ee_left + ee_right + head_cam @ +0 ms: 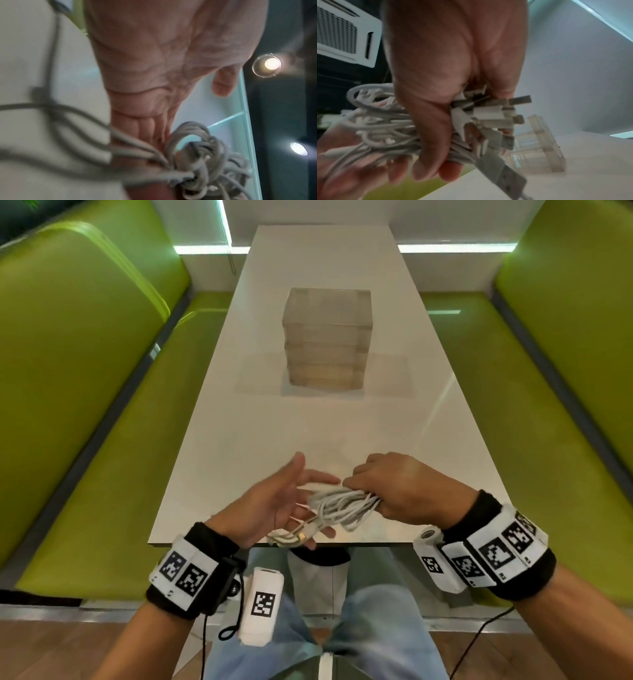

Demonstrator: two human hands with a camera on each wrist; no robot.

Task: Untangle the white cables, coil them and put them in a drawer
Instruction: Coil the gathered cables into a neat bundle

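A tangled bundle of white cables (pixel 337 505) hangs above the near edge of the white table (pixel 308 422). My right hand (pixel 394 491) grips the bundle in a fist; in the right wrist view several plug ends (pixel 496 116) stick out past its fingers (pixel 426 148). My left hand (pixel 284 501) lies open, palm up, under the loose end of the cables (pixel 197 155), fingers spread and touching them. A clear drawer unit (pixel 327 337) with several stacked drawers, all closed, stands in the middle of the table, well beyond both hands.
Green upholstered benches (pixel 85 371) run along both sides of the narrow table. A white wall lies behind the far end. My knees in jeans (pixel 376 628) are under the near edge. The drawer unit (pixel 539 146) also shows in the right wrist view.
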